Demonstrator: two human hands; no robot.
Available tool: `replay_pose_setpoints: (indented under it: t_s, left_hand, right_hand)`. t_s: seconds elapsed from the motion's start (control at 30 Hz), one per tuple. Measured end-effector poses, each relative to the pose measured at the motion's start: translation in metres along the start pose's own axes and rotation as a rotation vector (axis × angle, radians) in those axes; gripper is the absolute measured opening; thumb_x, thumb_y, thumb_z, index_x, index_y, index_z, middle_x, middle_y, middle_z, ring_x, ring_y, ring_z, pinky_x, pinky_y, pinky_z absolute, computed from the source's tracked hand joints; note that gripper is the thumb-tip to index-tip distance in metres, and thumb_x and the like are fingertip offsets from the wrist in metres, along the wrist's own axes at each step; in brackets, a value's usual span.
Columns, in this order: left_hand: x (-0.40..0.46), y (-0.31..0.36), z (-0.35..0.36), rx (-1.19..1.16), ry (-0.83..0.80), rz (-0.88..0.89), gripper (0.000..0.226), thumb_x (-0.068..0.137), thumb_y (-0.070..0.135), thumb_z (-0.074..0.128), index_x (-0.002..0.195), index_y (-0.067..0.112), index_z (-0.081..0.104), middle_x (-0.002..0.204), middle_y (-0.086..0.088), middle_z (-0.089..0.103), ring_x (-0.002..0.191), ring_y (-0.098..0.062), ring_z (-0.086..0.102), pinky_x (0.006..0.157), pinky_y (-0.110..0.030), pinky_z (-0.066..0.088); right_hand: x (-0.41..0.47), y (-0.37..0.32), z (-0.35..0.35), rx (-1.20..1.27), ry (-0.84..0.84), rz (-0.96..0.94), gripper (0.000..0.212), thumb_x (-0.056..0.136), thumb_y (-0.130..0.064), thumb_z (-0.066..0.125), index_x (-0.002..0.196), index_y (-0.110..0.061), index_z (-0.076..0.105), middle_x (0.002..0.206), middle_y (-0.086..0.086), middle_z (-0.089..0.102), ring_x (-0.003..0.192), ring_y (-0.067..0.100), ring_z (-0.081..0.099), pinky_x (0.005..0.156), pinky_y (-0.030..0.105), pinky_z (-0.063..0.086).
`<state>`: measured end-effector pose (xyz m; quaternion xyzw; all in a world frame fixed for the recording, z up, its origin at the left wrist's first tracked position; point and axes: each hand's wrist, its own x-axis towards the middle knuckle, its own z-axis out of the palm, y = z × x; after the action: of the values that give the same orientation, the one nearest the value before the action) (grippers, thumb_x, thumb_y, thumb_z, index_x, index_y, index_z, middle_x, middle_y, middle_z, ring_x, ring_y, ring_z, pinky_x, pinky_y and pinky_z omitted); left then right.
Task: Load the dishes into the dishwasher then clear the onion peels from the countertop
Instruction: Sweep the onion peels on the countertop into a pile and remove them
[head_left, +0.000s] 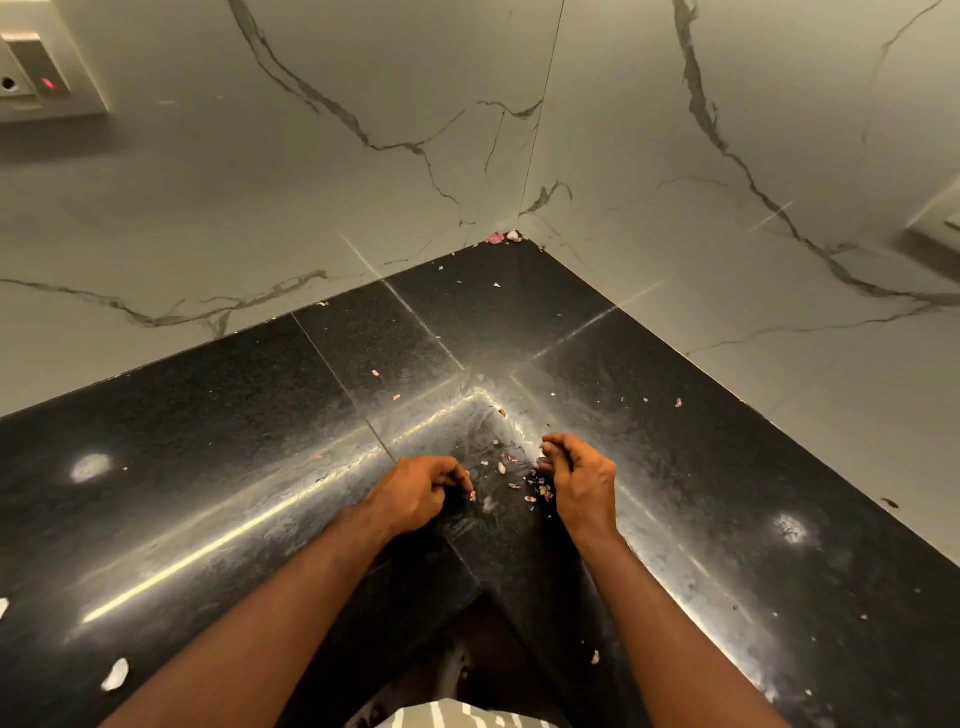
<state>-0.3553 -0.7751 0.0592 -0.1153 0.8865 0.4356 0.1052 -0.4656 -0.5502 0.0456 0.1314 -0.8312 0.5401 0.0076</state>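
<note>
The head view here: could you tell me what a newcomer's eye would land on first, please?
First the two hands, left and right, both curled low over the middle of the black countertop, with a small scatter of onion peels between them. Next comes the white veined wall meeting in a corner behind, where pink peel scraps sit. A larger white peel lies at the near left.
</note>
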Motion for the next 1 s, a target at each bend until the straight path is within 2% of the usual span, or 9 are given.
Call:
replay_pose_setpoints:
  t_s: [0.17, 0.27, 0.4, 0.5, 0.6, 0.7, 0.83, 0.93, 1.0]
  left_hand:
    - [0.000, -0.002, 0.000, -0.007, -0.008, 0.005, 0.047, 0.092, -0.011, 0.050, 0.104, 0.027, 0.075, 0.113, 0.013, 0.075, 0.111, -0.002, 0.067, 0.099, -0.022, 0.051]
    - [0.000, -0.002, 0.000, -0.018, -0.010, 0.015, 0.046, 0.092, -0.011, 0.049, 0.106, 0.025, 0.075, 0.115, 0.012, 0.075, 0.113, -0.002, 0.067, 0.094, -0.014, 0.048]
    - [0.000, -0.004, -0.002, -0.028, -0.002, 0.008, 0.049, 0.090, -0.009, 0.049, 0.101, 0.031, 0.075, 0.116, 0.014, 0.075, 0.109, 0.000, 0.068, 0.093, -0.018, 0.052]
    - [0.001, -0.005, -0.002, -0.035, 0.004, 0.009, 0.048, 0.090, -0.008, 0.050, 0.102, 0.031, 0.075, 0.113, 0.014, 0.076, 0.106, 0.004, 0.068, 0.087, -0.010, 0.050]
    - [0.000, -0.006, 0.000, -0.068, 0.002, 0.006, 0.047, 0.091, -0.009, 0.050, 0.104, 0.029, 0.075, 0.112, 0.014, 0.076, 0.105, 0.003, 0.068, 0.092, -0.017, 0.052]
    - [0.000, -0.006, -0.001, -0.075, -0.003, 0.000, 0.047, 0.092, -0.010, 0.050, 0.105, 0.027, 0.075, 0.112, 0.014, 0.076, 0.105, 0.005, 0.067, 0.086, -0.007, 0.047]
    - [0.000, -0.007, 0.000, -0.081, -0.007, -0.003, 0.047, 0.092, -0.011, 0.049, 0.106, 0.025, 0.075, 0.113, 0.013, 0.075, 0.104, 0.009, 0.066, 0.079, 0.000, 0.044]
    - [0.001, -0.010, 0.000, -0.087, -0.011, 0.005, 0.048, 0.091, -0.010, 0.050, 0.104, 0.029, 0.075, 0.112, 0.014, 0.076, 0.106, 0.004, 0.068, 0.092, -0.015, 0.051]
    - [0.002, -0.011, 0.001, -0.081, -0.002, 0.014, 0.047, 0.091, -0.009, 0.050, 0.104, 0.030, 0.075, 0.112, 0.016, 0.076, 0.107, 0.004, 0.068, 0.096, -0.022, 0.053]
  right_hand:
    - [0.000, 0.008, 0.001, -0.155, -0.105, -0.025, 0.053, 0.093, 0.019, 0.047, 0.123, -0.016, 0.074, 0.127, 0.004, 0.071, 0.118, 0.013, 0.067, 0.105, 0.027, 0.054]
    - [0.000, 0.019, 0.006, -0.397, -0.017, 0.093, 0.044, 0.106, -0.009, 0.043, 0.147, -0.013, 0.056, 0.161, 0.011, 0.043, 0.151, 0.023, 0.037, 0.127, 0.040, 0.028]
    - [-0.023, 0.013, 0.029, -0.623, -0.352, 0.073, 0.063, 0.112, -0.042, 0.026, 0.166, -0.014, 0.008, 0.172, 0.003, -0.005, 0.159, 0.017, -0.009, 0.128, 0.034, -0.008]
    - [-0.039, -0.002, 0.036, -0.303, -0.481, -0.054, 0.050, 0.111, -0.031, 0.045, 0.160, -0.024, 0.038, 0.166, -0.007, 0.030, 0.154, 0.003, 0.022, 0.129, 0.032, 0.018]
    - [-0.040, -0.005, 0.025, -0.063, -0.095, -0.013, 0.036, 0.102, -0.013, 0.061, 0.134, -0.027, 0.070, 0.136, -0.013, 0.067, 0.126, -0.004, 0.060, 0.111, 0.032, 0.050]
    - [-0.024, 0.007, 0.017, -0.330, 0.048, 0.096, 0.044, 0.107, -0.023, 0.053, 0.151, -0.018, 0.052, 0.162, 0.003, 0.041, 0.152, 0.019, 0.036, 0.126, 0.042, 0.029]
    - [-0.015, 0.014, 0.020, -0.586, -0.265, 0.165, 0.064, 0.111, -0.042, 0.034, 0.166, -0.012, 0.016, 0.173, 0.009, 0.005, 0.160, 0.021, -0.001, 0.129, 0.037, -0.001]
    - [-0.024, 0.002, 0.015, -0.205, -0.350, 0.044, 0.043, 0.108, -0.034, 0.053, 0.150, -0.026, 0.054, 0.155, -0.001, 0.053, 0.144, 0.009, 0.045, 0.123, 0.034, 0.034]
    - [-0.021, 0.000, 0.004, -0.125, -0.145, 0.040, 0.033, 0.104, -0.029, 0.061, 0.137, -0.028, 0.067, 0.133, -0.004, 0.070, 0.121, 0.005, 0.065, 0.107, 0.038, 0.053]
